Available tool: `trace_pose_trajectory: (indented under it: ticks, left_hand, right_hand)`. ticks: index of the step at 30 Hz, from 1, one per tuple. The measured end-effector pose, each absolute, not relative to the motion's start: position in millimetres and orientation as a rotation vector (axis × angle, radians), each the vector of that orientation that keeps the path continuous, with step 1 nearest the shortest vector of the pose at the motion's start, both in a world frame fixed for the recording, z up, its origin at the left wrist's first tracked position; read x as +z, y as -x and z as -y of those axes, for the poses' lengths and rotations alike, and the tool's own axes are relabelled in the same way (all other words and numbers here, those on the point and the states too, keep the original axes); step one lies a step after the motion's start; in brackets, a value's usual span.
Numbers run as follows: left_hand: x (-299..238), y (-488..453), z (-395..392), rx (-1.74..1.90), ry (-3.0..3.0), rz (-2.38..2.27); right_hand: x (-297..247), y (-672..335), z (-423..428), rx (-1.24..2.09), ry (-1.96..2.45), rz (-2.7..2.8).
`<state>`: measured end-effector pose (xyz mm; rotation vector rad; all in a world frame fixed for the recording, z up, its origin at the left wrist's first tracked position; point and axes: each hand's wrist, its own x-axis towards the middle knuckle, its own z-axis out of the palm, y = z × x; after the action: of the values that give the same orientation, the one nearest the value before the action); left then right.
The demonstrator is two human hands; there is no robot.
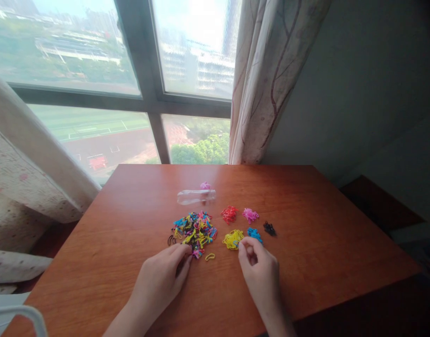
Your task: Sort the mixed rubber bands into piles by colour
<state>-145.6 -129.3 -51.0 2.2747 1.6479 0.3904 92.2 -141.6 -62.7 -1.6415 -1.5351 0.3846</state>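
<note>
A mixed pile of small rubber bands (197,229) in several colours lies on the wooden table. My left hand (165,271) is at its near edge, thumb and fingertips closed against the bands; what they grip is hidden. A single yellow rubber band (210,257) lies just to the right of those fingers. My right hand (258,264) is pinched beside the yellow bands (232,239), with a bit of blue rubber band showing at its fingertips. Just beyond it sit the blue bands (255,234), partly covered by the hand.
Red bands (229,214), pink bands (250,215) and black bands (269,228) form separate small heaps on the table (323,262). Farther back lie a clear plastic bag (195,196) and a pink item (205,186). Window and curtains stand behind the table.
</note>
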Motion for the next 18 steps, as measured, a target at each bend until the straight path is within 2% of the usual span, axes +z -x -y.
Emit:
trace_pose_trajectory:
  ticks: [9,18]
  left_hand:
    - [-47,145,131,0.401,-2.261,-1.626]
    - [-48,146,130,0.353,-2.260,-1.605]
  right_hand:
    - [-73,-143,134,0.164,1.859,1.522]
    - [-71,-126,142,0.289,1.707,1.523]
